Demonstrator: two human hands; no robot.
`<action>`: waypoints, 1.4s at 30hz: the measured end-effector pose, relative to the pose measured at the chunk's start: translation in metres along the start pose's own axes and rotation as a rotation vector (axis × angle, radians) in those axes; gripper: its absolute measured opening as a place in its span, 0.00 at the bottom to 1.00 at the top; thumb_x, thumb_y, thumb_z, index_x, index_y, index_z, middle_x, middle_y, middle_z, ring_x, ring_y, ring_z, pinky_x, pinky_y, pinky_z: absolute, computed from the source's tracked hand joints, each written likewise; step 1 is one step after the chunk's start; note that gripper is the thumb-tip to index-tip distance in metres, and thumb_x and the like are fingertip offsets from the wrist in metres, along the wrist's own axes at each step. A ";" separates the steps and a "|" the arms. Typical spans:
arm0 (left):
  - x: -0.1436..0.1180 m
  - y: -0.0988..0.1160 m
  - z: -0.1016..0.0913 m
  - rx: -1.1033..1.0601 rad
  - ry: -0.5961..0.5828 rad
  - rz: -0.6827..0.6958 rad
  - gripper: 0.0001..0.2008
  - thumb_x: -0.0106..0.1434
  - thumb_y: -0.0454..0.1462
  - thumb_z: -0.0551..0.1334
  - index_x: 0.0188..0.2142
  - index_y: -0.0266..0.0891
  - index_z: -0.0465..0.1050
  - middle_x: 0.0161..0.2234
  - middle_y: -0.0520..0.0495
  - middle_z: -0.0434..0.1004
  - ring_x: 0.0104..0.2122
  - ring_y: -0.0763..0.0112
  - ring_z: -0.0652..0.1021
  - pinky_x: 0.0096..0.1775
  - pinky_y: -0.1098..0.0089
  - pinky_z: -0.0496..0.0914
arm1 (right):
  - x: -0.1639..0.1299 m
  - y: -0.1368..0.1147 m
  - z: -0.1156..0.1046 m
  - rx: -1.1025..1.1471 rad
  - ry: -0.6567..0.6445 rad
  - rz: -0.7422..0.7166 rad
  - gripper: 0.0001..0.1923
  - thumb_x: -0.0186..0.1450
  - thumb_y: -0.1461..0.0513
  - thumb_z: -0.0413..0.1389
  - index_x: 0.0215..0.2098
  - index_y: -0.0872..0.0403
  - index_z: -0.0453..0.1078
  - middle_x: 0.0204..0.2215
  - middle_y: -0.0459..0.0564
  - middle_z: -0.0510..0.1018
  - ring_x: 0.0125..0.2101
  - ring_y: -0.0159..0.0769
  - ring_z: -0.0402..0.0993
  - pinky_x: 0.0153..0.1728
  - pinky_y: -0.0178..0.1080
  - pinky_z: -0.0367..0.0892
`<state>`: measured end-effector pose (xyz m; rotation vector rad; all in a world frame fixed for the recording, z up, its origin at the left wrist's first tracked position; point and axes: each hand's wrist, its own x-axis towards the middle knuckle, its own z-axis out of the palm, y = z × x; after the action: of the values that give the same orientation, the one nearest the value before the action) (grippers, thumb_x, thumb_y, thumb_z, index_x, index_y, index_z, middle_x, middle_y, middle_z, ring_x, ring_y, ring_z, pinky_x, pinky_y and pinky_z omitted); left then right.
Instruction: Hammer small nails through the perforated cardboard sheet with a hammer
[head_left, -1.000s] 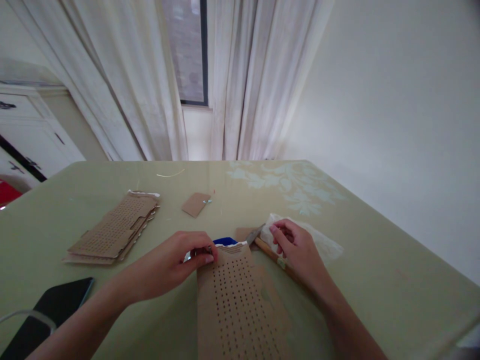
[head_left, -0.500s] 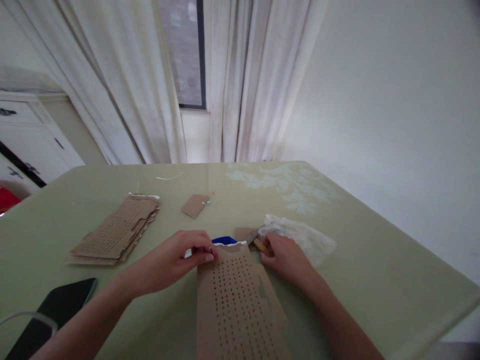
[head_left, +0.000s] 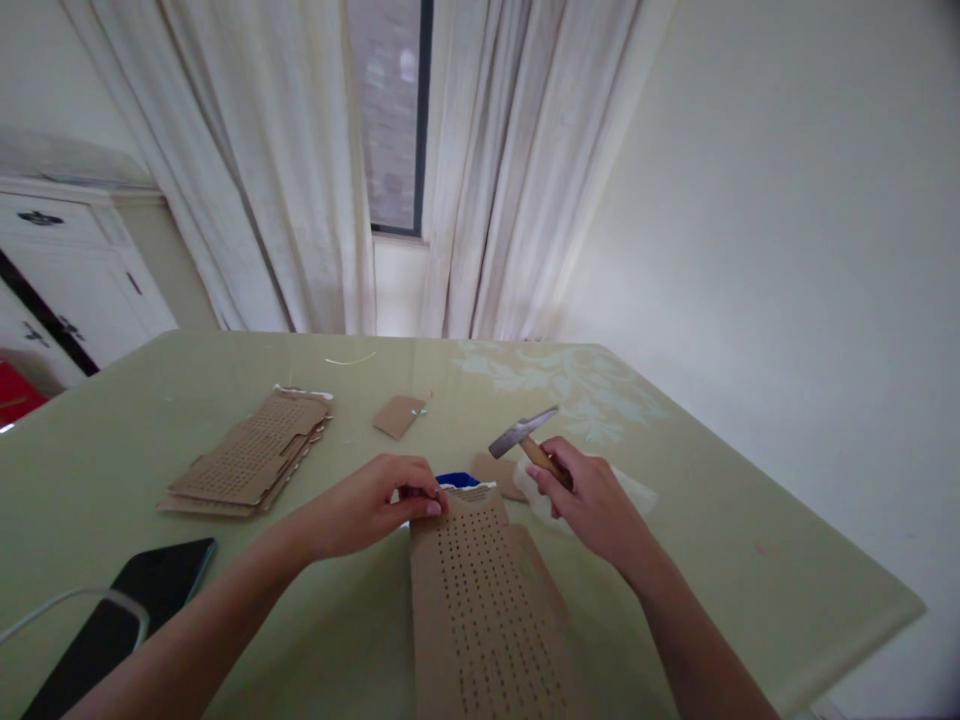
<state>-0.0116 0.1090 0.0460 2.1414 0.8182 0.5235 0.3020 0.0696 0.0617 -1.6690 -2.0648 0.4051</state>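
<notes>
A long perforated cardboard sheet [head_left: 480, 610] lies on the green table [head_left: 750, 560] in front of me. My left hand [head_left: 379, 500] pinches something small at the sheet's far left corner, next to a blue object [head_left: 457, 479] that peeks out behind the sheet. My right hand [head_left: 589, 500] grips the wooden handle of a small hammer [head_left: 523, 438], whose metal head is raised above the table, just right of the sheet's far end.
A stack of perforated cardboard sheets [head_left: 251, 458] lies at the left. A small cardboard piece [head_left: 399, 415] sits further back. A crumpled clear plastic bag [head_left: 626, 490] lies by my right hand. A dark phone [head_left: 120, 620] with a white cable rests at the near left.
My right hand moved off the plastic bag, closed on the hammer handle and lifted the hammer off the table. My left hand stayed at the sheet's corner.
</notes>
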 end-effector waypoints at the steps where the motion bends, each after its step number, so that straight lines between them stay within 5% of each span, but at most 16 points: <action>1: 0.000 0.000 0.000 -0.001 -0.001 0.009 0.14 0.74 0.42 0.62 0.36 0.39 0.84 0.35 0.48 0.82 0.36 0.66 0.79 0.40 0.69 0.70 | 0.000 -0.008 -0.007 -0.004 0.007 -0.027 0.12 0.78 0.53 0.52 0.46 0.51 0.71 0.27 0.45 0.79 0.29 0.41 0.77 0.34 0.40 0.64; 6: 0.001 -0.003 0.003 -0.001 0.017 0.032 0.14 0.75 0.41 0.63 0.34 0.39 0.83 0.33 0.48 0.80 0.35 0.67 0.79 0.39 0.70 0.69 | 0.000 -0.055 -0.033 -0.090 0.003 -0.261 0.10 0.78 0.57 0.53 0.48 0.50 0.76 0.41 0.52 0.86 0.40 0.45 0.81 0.41 0.42 0.65; 9: 0.001 -0.005 0.004 0.005 0.035 0.040 0.13 0.74 0.40 0.64 0.34 0.39 0.83 0.33 0.48 0.80 0.35 0.67 0.79 0.39 0.70 0.68 | -0.003 -0.077 -0.034 -0.075 0.045 -0.303 0.10 0.79 0.56 0.54 0.45 0.49 0.76 0.37 0.50 0.85 0.36 0.42 0.80 0.38 0.40 0.64; 13: 0.002 -0.004 0.005 0.004 0.023 0.068 0.10 0.73 0.37 0.65 0.35 0.41 0.83 0.35 0.49 0.83 0.38 0.65 0.80 0.42 0.69 0.69 | -0.006 -0.089 -0.025 -0.206 -0.128 -0.297 0.07 0.78 0.60 0.55 0.43 0.50 0.76 0.36 0.51 0.85 0.35 0.43 0.80 0.36 0.41 0.62; 15: 0.002 -0.002 0.006 0.006 0.021 0.070 0.09 0.72 0.36 0.65 0.35 0.41 0.83 0.36 0.49 0.84 0.39 0.65 0.81 0.43 0.69 0.70 | -0.007 -0.089 -0.024 -0.231 -0.166 -0.285 0.07 0.78 0.61 0.55 0.44 0.51 0.76 0.38 0.52 0.85 0.36 0.44 0.80 0.37 0.41 0.62; 20: 0.003 0.000 0.005 0.019 0.032 0.046 0.12 0.73 0.40 0.65 0.33 0.40 0.83 0.33 0.48 0.82 0.35 0.66 0.80 0.40 0.69 0.69 | -0.008 -0.085 -0.025 -0.115 0.047 -0.264 0.09 0.79 0.57 0.54 0.43 0.50 0.75 0.35 0.50 0.84 0.35 0.43 0.80 0.37 0.41 0.64; 26: 0.003 -0.004 0.002 0.054 0.026 0.043 0.10 0.71 0.38 0.65 0.34 0.40 0.83 0.33 0.48 0.82 0.35 0.66 0.79 0.38 0.70 0.68 | -0.017 -0.078 -0.005 -0.210 -0.153 -0.249 0.08 0.76 0.61 0.56 0.47 0.51 0.78 0.41 0.54 0.87 0.38 0.47 0.82 0.39 0.43 0.65; 36: 0.003 0.003 0.000 0.093 0.032 0.016 0.14 0.73 0.41 0.64 0.32 0.39 0.82 0.33 0.48 0.80 0.33 0.67 0.79 0.37 0.70 0.67 | -0.016 -0.066 -0.021 -0.002 0.071 -0.159 0.07 0.76 0.57 0.56 0.42 0.49 0.74 0.33 0.48 0.83 0.33 0.42 0.77 0.36 0.41 0.61; 42: 0.003 0.005 0.001 0.102 0.036 0.019 0.14 0.74 0.41 0.64 0.33 0.40 0.83 0.33 0.48 0.80 0.34 0.66 0.79 0.39 0.69 0.68 | -0.011 -0.042 0.000 0.114 0.081 0.014 0.08 0.75 0.54 0.54 0.41 0.48 0.67 0.33 0.48 0.78 0.35 0.44 0.74 0.37 0.42 0.60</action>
<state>-0.0075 0.1081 0.0494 2.2403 0.8615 0.5423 0.2686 0.0492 0.0802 -1.6076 -1.9355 0.4433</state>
